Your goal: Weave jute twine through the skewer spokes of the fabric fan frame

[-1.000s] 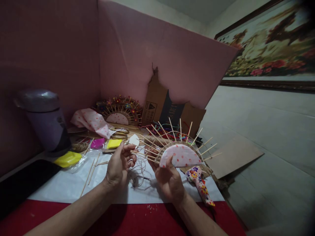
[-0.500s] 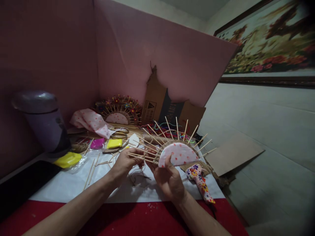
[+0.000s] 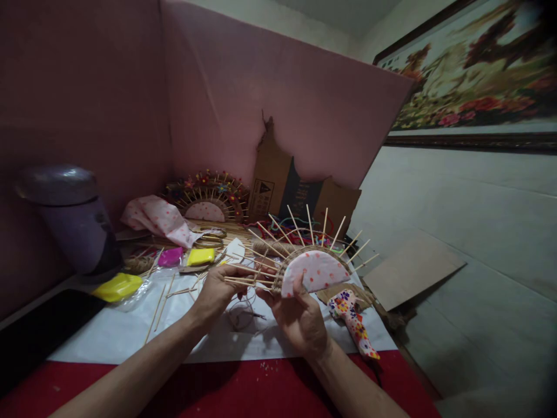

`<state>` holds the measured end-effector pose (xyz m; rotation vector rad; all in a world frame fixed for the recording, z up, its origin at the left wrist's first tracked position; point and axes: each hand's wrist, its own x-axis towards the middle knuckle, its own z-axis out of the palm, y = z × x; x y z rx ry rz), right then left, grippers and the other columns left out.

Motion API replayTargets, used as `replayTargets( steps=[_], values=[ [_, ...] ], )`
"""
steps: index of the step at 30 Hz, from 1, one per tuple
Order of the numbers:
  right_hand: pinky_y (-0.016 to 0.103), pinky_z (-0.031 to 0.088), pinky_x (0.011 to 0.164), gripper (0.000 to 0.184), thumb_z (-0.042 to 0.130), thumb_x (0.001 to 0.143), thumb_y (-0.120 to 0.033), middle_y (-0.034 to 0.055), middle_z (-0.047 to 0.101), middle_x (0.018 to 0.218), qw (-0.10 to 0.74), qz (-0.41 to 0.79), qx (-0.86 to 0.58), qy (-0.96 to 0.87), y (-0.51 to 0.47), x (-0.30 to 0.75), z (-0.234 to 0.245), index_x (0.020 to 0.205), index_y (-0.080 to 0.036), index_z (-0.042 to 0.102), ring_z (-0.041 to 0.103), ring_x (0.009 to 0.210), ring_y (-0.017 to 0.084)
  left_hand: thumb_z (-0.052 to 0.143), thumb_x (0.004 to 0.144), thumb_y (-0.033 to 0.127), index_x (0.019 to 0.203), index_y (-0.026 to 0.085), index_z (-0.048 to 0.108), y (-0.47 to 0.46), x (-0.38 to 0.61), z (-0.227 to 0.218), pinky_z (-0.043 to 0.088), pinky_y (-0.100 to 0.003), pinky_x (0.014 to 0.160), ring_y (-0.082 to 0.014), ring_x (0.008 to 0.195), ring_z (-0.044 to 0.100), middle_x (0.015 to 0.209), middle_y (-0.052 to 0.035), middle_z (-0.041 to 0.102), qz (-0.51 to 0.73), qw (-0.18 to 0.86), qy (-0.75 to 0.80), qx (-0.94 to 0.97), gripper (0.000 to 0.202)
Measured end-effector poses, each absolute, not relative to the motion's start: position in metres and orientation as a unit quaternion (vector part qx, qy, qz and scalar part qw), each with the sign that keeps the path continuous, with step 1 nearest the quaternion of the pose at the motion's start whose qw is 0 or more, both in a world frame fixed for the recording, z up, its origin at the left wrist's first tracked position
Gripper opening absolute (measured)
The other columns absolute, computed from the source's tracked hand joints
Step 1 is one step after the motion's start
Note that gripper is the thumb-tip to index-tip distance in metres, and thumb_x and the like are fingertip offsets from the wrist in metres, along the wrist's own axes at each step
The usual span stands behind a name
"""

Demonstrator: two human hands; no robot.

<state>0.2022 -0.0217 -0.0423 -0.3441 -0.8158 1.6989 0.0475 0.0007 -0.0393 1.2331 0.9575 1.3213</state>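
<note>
Held above the table is a half-round craft piece [image 3: 317, 271], faced with pink dotted fabric, edged with woven twine and ringed by thin wooden sticks that fan outward. My right hand [image 3: 300, 325] grips its lower left part, thumb on the fabric and fingers behind. At the left end, my left hand [image 3: 217, 290] is closed around the lowest wooden sticks [image 3: 239, 281], where twine crosses them; its fingertips are partly hidden. A loose loop of twine [image 3: 243, 313] hangs below, between the hands. A flower-patterned glue gun [image 3: 354, 322] lies to the right.
Behind stands a similar decorated half-round piece [image 3: 206, 209] beside torn cardboard [image 3: 304, 186]. Yellow clay packs [image 3: 117, 286], a magenta pack [image 3: 170, 256], loose sticks [image 3: 161, 307] and pink dotted cloth [image 3: 159, 217] lie to the left, near a purple tumbler [image 3: 78, 220].
The view has shifted slightly. My left hand has moved a little along the sticks at the left end; my right hand keeps its grip on the craft piece.
</note>
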Motion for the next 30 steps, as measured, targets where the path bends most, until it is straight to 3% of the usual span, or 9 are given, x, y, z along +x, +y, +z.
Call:
replayTargets(
  steps=[7,14,21,30],
  values=[
    [0.044,0.045,0.092,0.028,0.059,0.079,-0.047,0.0030,0.069,0.107,0.575,0.727,-0.152,-0.342,-0.021,0.205,-0.043,0.093,-0.026,0.069,0.061,0.099,0.021,0.071,0.065,0.027,0.077,0.015,0.073,0.008,0.042,-0.044,0.033,-0.022,0.048,-0.0096,0.051,0.044,0.063,-0.0029,0.063,0.567,0.518,0.384,0.513,0.017],
    [0.040,0.046,0.088,0.029,0.061,0.077,-0.047,0.0022,0.070,0.104,0.563,0.740,-0.144,-0.339,-0.022,0.205,-0.043,0.095,-0.025,0.068,0.062,0.093,0.021,0.073,0.063,0.031,0.068,0.014,0.071,0.005,0.043,-0.041,0.032,-0.022,0.048,-0.0088,0.050,0.044,0.059,-0.0018,0.062,0.571,0.521,0.390,0.501,0.018],
    [0.045,0.046,0.086,0.037,0.058,0.077,-0.053,0.0052,0.072,0.093,0.528,0.750,-0.151,-0.370,-0.022,0.205,-0.043,0.092,-0.021,0.069,0.064,0.090,0.024,0.075,0.061,0.033,0.067,0.011,0.071,-0.002,0.048,-0.034,0.042,-0.027,0.058,-0.0161,0.058,0.058,0.064,-0.0070,0.067,0.538,0.552,0.392,0.502,0.022],
    [0.043,0.046,0.088,0.032,0.059,0.079,-0.048,0.0041,0.072,0.094,0.520,0.763,-0.142,-0.355,-0.022,0.207,-0.046,0.094,-0.022,0.069,0.063,0.092,0.022,0.076,0.060,0.033,0.069,0.013,0.070,-0.001,0.047,-0.035,0.048,-0.030,0.061,-0.0174,0.061,0.062,0.068,-0.0066,0.069,0.526,0.602,0.345,0.492,0.023]
  ],
)
